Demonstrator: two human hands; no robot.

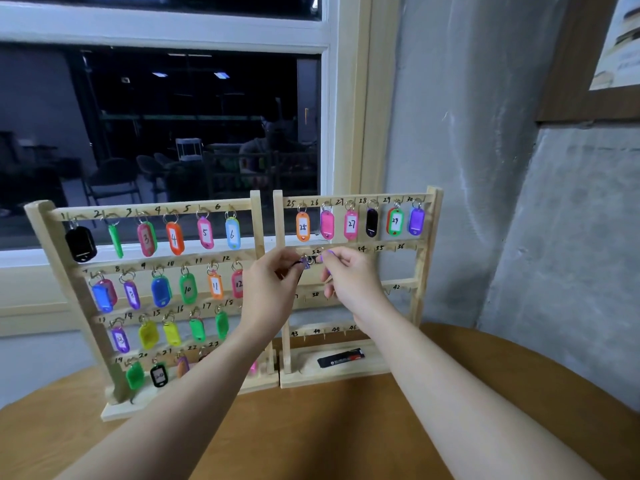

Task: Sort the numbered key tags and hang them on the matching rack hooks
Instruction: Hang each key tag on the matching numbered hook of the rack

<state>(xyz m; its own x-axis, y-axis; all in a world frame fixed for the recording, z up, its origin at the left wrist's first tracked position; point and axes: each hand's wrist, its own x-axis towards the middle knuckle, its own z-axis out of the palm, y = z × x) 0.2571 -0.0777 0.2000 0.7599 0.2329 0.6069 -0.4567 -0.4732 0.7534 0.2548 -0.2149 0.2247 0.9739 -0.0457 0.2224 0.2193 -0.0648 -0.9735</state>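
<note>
My fingertips met in front of the second bar of the right rack [420, 258], just below the hook marked 32. My left hand [273, 285] pinched a purple key tag [306, 263] by its ring end, and my right hand [349, 275] pinched a second purple tag [328, 254] close beside it. The two tags nearly touched, and I could not tell whether their rings were tangled. The hooks of that bar sat directly above both sets of fingers, so I judged the coming move to be a short lift upward. Neither hand looked clearly nearer. The tags' long axes were mostly hidden by my fingers.

The right rack held tags only on its top bar, numbers 25 to 30; the bars below were bare hooks. A dark flat packet [341, 357] lay in its base tray. The left rack [45, 230] was nearly full, bars 1 through about 23, standing on a round wooden table [329, 434].
</note>
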